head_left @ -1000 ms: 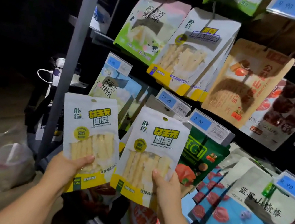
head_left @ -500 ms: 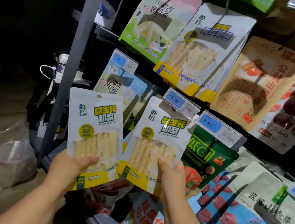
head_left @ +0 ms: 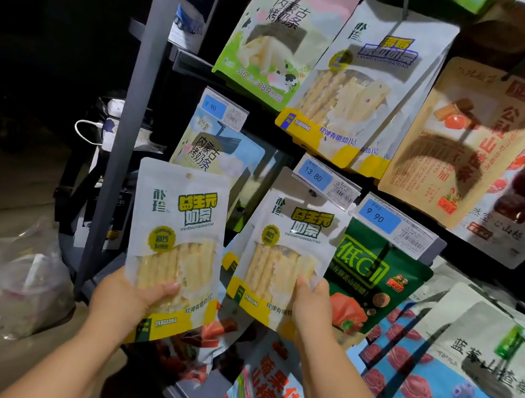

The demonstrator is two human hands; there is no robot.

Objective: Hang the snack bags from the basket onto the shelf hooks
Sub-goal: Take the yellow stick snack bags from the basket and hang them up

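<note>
I hold two white-and-yellow milk-stick snack bags in front of a hook shelf. My left hand (head_left: 130, 298) grips the bottom of the left bag (head_left: 175, 236), which stands free of the shelf. My right hand (head_left: 315, 303) pinches the lower right of the right bag (head_left: 284, 247). That bag's top reaches the hook under the 13.80 price tag (head_left: 324, 181); I cannot tell whether the hook passes through its hole. No basket is in view.
Rows of hung snack bags fill the shelf: a blue milk-strip bag (head_left: 212, 155) behind the left bag, a green bag (head_left: 368, 286) to the right. A grey upright post (head_left: 134, 108) stands at left. A plastic bag (head_left: 29, 274) lies on the floor.
Both bags have risen toward the shelf. The right bag's top has moved up to the hook under the 13.80 tag; the view has tilted slightly.
</note>
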